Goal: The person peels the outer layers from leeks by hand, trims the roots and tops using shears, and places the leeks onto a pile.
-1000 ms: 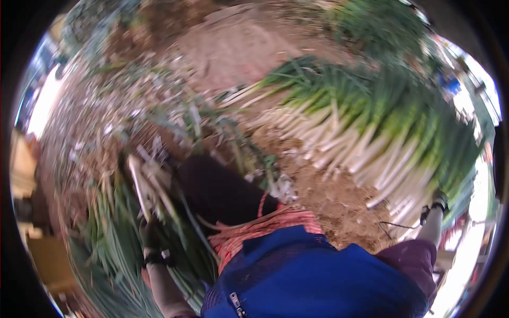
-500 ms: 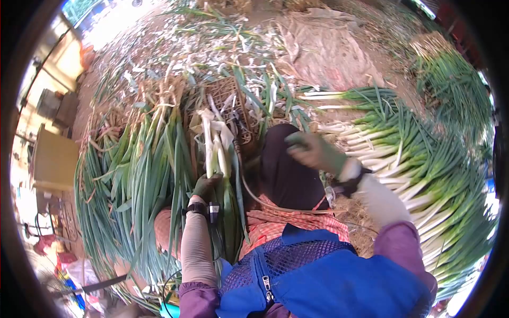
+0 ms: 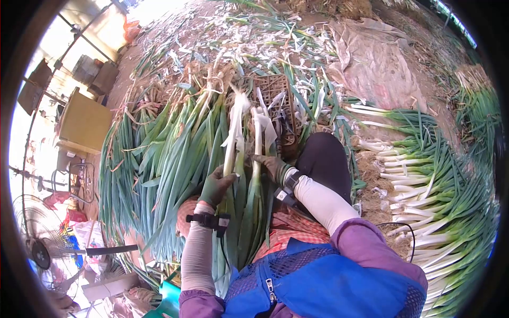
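My left hand (image 3: 216, 186), in a dark green glove, is closed around a long green onion (image 3: 233, 140) with a white shaft and loose pale skin at its root end. Beside it, my gloved right hand (image 3: 273, 168) grips a second green onion (image 3: 258, 139), its thumb and fingers closed about the lower white part. Both stalks point away from me, with their green leaves trailing down across my lap. Peeling whitish skin hangs near the root ends. Just beyond my right hand, a brown plastic crate (image 3: 271, 85) holds a dark tool whose kind I cannot make out.
Untrimmed green onions (image 3: 159, 153) are heaped on my left. On the right lies a long row of white-shafted green onions (image 3: 424, 175). Leaf scraps (image 3: 196, 42) litter the ground ahead, beside a sack cloth (image 3: 371, 58). A fan (image 3: 40, 253) stands at the lower left.
My right hand has come from above my knee to the stalks and gripped one. The stalks my left hand held together are now apart, one in each hand. The view has shifted left.
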Demonstrator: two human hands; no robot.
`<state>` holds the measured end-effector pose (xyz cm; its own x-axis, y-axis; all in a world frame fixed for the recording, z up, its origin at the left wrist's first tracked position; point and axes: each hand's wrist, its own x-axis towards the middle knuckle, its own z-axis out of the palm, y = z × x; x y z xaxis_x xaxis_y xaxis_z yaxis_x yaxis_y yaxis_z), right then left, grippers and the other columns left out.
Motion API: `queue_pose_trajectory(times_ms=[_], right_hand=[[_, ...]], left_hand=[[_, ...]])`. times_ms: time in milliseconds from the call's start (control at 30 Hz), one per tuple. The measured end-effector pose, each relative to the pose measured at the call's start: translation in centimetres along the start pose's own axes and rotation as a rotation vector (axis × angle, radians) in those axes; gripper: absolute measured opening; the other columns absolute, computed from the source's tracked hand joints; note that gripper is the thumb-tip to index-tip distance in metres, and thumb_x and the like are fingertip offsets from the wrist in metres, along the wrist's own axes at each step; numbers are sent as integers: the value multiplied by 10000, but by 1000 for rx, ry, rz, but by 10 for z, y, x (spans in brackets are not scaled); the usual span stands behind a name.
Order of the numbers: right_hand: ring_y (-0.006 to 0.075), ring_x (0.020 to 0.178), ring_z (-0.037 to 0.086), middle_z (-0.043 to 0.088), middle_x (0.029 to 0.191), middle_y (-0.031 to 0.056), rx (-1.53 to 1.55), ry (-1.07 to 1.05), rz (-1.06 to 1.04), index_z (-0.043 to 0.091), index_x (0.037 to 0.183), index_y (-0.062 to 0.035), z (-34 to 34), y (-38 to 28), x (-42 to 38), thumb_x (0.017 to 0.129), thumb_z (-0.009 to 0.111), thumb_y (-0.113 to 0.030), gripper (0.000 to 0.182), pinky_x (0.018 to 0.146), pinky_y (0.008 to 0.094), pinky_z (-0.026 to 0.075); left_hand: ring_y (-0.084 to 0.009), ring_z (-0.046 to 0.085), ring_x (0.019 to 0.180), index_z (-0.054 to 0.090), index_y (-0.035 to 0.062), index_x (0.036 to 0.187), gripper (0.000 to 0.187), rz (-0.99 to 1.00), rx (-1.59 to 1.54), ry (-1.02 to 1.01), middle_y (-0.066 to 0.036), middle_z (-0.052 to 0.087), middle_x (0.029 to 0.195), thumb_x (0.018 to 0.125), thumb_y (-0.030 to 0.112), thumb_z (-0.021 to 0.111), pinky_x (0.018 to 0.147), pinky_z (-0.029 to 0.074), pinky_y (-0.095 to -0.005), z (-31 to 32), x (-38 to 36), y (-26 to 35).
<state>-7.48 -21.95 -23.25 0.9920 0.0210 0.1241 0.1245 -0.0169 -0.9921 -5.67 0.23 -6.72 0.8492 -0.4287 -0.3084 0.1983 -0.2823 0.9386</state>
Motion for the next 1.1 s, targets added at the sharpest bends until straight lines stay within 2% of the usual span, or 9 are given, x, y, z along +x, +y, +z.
queue_pose_trajectory(times_ms=[67,200,333,500,600,633,667,767,1100], right_hand=[[171,893,625,661,1012,84,633,56,602,631,1118,-52,9,0,12,912,621,-261,294,794,328,516],[189,841,601,629,982,76,1061,-91,561,539,1291,-88,1,-56,-1,922,611,-266,416,813,347,496],[141,838,617,645,946,39,711,-103,301,627,1152,-16,-2,-80,-11,946,576,-249,315,774,316,516],[137,909,632,675,1006,68,193,-4,-99,661,1047,9,3,-105,-8,946,567,-158,217,818,294,519],[148,890,643,680,986,81,331,74,-88,659,1034,15,-1,-107,-2,930,583,-123,189,817,284,526],[157,882,651,680,956,84,703,98,283,658,1013,20,-2,-116,3,913,607,-113,174,828,291,532],[154,840,639,670,919,67,902,50,219,653,1008,15,-3,-121,1,901,626,-133,184,788,300,528],[165,816,612,646,915,64,525,16,136,620,1061,5,5,-135,-1,834,701,-156,290,755,312,499],[170,833,599,621,887,53,569,41,228,575,1118,0,21,-173,-9,781,739,-126,395,747,321,495]], left_hand=[[-108,560,751,588,16,1226,452,-209,73,-50,-11,626,914,804,151,677,663,468,-256,-9,-1,1],[-88,502,614,606,22,1203,435,-427,52,-174,-1,600,822,790,141,675,504,416,-258,-19,-6,29],[-82,512,591,618,25,1183,399,-88,54,-240,-5,606,811,816,171,677,489,399,-251,-15,-1,5],[-93,593,788,604,3,1207,419,-279,36,-222,-28,643,939,846,204,678,679,479,-242,-1,-34,62],[-97,600,887,592,-9,1225,447,-206,158,-352,-33,652,999,848,211,687,781,484,-244,-12,-65,69],[-96,598,896,589,-12,1228,455,-219,193,-335,-31,654,1006,845,211,692,792,482,-247,-13,-76,78],[-96,596,905,587,-15,1232,463,-233,227,-319,-29,656,1013,843,211,697,802,479,-250,-13,-84,82],[-90,570,871,618,-9,1159,377,-156,242,-134,-21,646,976,844,187,684,794,458,-249,1,-96,84],[-92,551,821,622,4,1016,238,-135,150,-103,-13,622,915,864,181,667,734,453,-254,5,-94,90]])
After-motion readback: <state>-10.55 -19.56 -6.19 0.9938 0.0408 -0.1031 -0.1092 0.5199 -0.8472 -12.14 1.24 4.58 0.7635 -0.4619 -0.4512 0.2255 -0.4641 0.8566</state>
